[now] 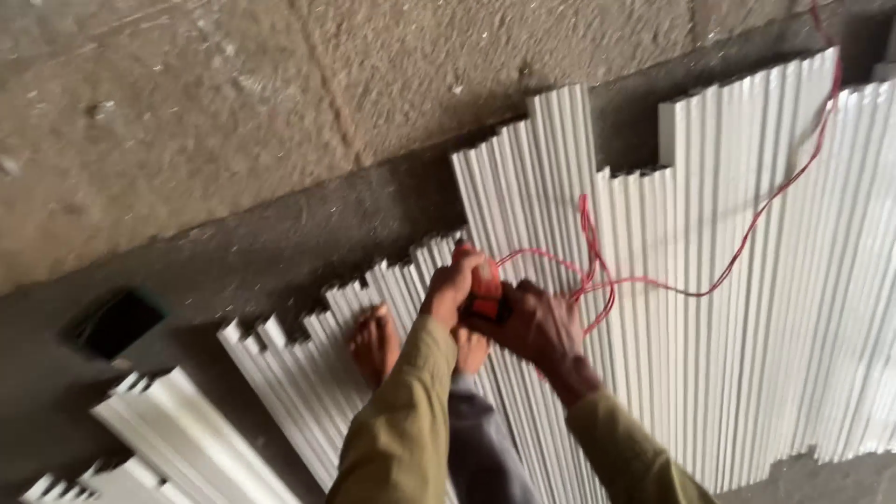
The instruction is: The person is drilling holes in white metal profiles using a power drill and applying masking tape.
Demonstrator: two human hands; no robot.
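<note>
both sets of fingers are curled tight around a small red coil of wire just below the middle of the frame: the left hand clasps it from the left side, the right hand grips it from the right. from the bundle a thin red wire loops and runs off toward the upper right corner. it looks like the wire is being wound or gathered into the coil; going on would call for a firm hold with one hand while the other feeds in the slack. under the hands lie long white plastic strips side by side across the right half, more white strips at lower left. two bare feet stand on them. no packages, labels or signs show; a dark box-like thing sits at the left, too blurred to tell.
</note>
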